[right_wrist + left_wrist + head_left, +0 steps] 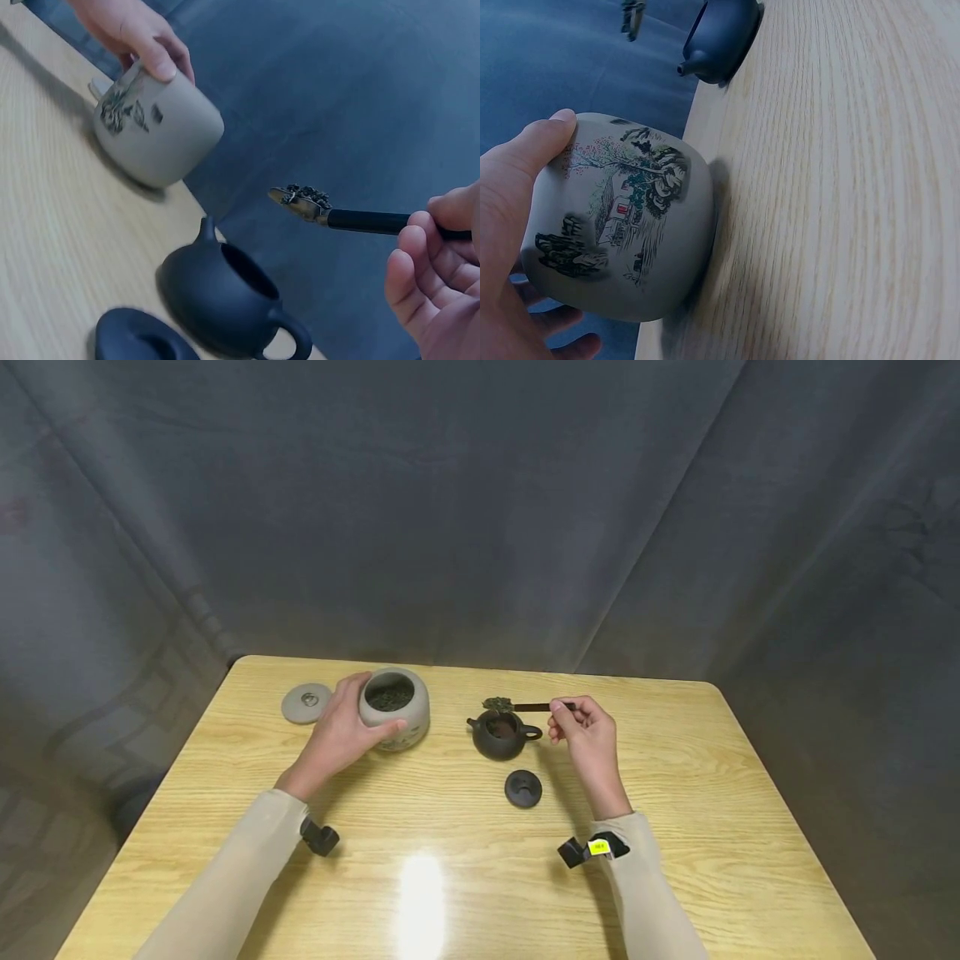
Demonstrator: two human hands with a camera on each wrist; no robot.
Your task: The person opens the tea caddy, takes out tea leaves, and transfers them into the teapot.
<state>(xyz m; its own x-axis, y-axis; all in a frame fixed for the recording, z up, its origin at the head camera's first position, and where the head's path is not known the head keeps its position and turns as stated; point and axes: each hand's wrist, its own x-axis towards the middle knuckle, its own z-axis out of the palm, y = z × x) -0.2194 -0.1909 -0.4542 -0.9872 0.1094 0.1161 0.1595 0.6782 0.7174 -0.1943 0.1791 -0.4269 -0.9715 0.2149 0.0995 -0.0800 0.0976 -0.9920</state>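
Note:
My left hand (347, 727) grips a round grey tea jar (416, 718) by its side, thumb on the front and fingers behind. Dark dried tea leaves (392, 697) show inside its open mouth, and a painted landscape (622, 206) covers its wall. My right hand (588, 731) pinches the dark handle of a tea scoop (367, 220) between thumb and fingers. A heap of tea leaves (307, 196) lies on the scoop's head, which hovers above the uncovered black teapot (498, 747). Some leaves appear inside the pot, whose spout points left and handle right.
The black teapot lid (523, 788) lies on the wooden table (450, 827) in front of the pot. Left of the jar lies a grey jar lid (303, 706) with a ring-shaped knob. A dark curtain (420, 510) hangs behind the table.

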